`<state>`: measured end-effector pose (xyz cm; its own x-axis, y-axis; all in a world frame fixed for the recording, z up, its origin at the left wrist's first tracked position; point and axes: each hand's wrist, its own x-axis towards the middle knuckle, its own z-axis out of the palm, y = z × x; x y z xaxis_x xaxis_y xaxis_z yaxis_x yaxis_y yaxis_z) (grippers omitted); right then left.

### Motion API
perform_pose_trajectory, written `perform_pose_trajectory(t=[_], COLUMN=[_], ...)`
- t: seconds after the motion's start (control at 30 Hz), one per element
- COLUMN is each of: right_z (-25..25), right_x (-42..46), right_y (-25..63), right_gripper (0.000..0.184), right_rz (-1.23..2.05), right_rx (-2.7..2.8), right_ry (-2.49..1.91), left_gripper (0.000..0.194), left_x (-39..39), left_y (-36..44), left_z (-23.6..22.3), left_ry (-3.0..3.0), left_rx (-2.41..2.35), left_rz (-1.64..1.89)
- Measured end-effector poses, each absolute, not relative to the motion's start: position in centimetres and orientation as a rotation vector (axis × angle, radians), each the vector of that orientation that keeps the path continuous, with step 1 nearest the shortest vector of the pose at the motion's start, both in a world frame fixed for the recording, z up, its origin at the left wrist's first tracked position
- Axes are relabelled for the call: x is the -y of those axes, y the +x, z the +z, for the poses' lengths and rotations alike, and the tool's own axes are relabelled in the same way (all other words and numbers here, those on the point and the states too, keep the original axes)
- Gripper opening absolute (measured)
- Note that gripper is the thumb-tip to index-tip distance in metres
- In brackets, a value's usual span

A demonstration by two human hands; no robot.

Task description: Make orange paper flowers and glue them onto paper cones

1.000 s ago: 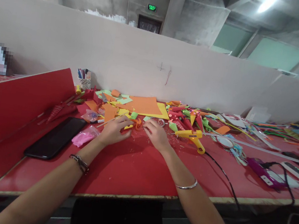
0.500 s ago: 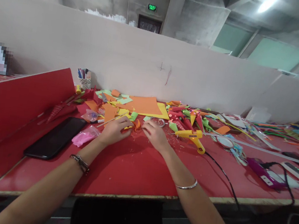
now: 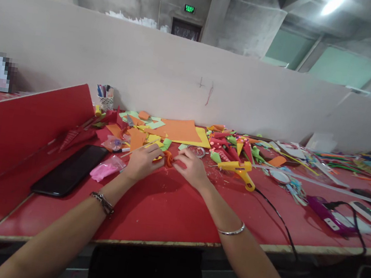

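Observation:
Between my fingertips is a small orange curled piece (image 3: 168, 158), perhaps paper or felt, held just over the red table. My left hand (image 3: 144, 161) is closed on its left side, thumb and fingers pinched together. From the right, my right hand (image 3: 191, 169) pinches its other edge. Fingers cover part of the piece, so its full shape is hidden. Just beyond the hands lie yellow scraps (image 3: 154, 140), a green scrap (image 3: 166, 144) and a clear round roll (image 3: 196, 151). A yellow glue gun (image 3: 238, 169) rests to the right of my right hand.
A black phone (image 3: 70, 170) and a pink bag (image 3: 107, 169) lie at left. Orange sheets (image 3: 183, 131) and small coloured cones (image 3: 227, 149) line the back. At right are a purple power strip (image 3: 329, 215) and the glue gun's black cord (image 3: 275, 221). Another person's hand shows at far right.
My hands have drawn slightly closer together around the orange piece. It now looks more tightly bunched between the fingertips. The things on the table stay where they were.

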<state>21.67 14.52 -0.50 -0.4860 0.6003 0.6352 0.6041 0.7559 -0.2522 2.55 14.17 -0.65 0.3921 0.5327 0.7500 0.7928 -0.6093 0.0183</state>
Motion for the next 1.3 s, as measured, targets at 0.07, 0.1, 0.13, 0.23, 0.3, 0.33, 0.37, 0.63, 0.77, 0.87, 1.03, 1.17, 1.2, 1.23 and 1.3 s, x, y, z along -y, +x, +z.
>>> perform_pose_trajectory(t=[0.07,0.1,0.13,0.23,0.3,0.33,0.37,0.63,0.77,0.87,1.03,1.17,1.2,1.23,1.3], right_z=[-0.5,-0.6,-0.6,-0.8,-0.9,-0.9,-0.9,-0.8,-0.8,-0.8,-0.8,-0.9,-0.9,-0.9,-0.9], right_x=[-14.5,-14.5,-14.6,-14.7,-14.9,-14.9,-14.9,-14.6,-14.6,-14.6,-14.6,-14.6,-14.6,-14.5,-14.5], right_y=[21.5,21.5,21.4,21.3,21.3,21.3,21.3,21.1,21.1,21.1,21.1,20.9,20.9,20.8,20.7], right_gripper=[0.01,0.01,0.009,0.009,0.009,0.009,0.009,0.011,0.013,0.014,0.014,0.015,0.016,0.016,0.016], right_rz=[0.022,0.033,0.044,0.068,0.08,0.083,0.084,0.056,0.069,0.095,0.139,0.151,0.154,0.158,0.168], right_rx=[2.198,2.188,2.176,2.137,2.117,2.111,2.106,2.116,2.122,2.126,2.129,2.111,2.108,2.107,2.101], right_ry=[-0.875,-0.862,-0.849,-0.814,-0.792,-0.782,-0.774,-0.788,-0.783,-0.765,-0.767,-0.773,-0.772,-0.769,-0.762], left_gripper=[0.014,0.015,0.015,0.013,0.011,0.013,0.015,0.014,0.014,0.015,0.014,0.011,0.01,0.009,0.008], left_x=[-14.1,-14.1,-14.1,-14.1,-14.1,-14.1,-14.1,-14.0,-14.1,-14.2,-14.1,-14.1,-14.1,-14.0,-14.0], left_y=[2.7,2.8,2.8,3.0,3.1,3.1,3.1,3.3,3.4,3.4,3.5,3.7,3.7,3.7,3.7], left_z=[-0.7,-0.7,-0.7,-0.9,-1.0,-1.0,-1.1,-1.0,-1.2,-1.2,-1.2,-1.2,-1.2,-1.2,-1.2], left_ry=[-2.311,-2.317,-2.327,-2.371,-2.387,-2.391,-2.393,-2.394,-2.433,-2.498,-2.558,-2.571,-2.57,-2.57,-2.576], left_rx=[1.139,1.138,1.139,1.119,1.107,1.105,1.107,1.106,1.132,1.118,1.102,1.105,1.108,1.108,1.102], left_rz=[-1.042,-1.031,-1.02,-1.009,-1.034,-1.05,-1.065,-1.117,-1.143,-1.181,-1.27,-1.322,-1.33,-1.337,-1.351])
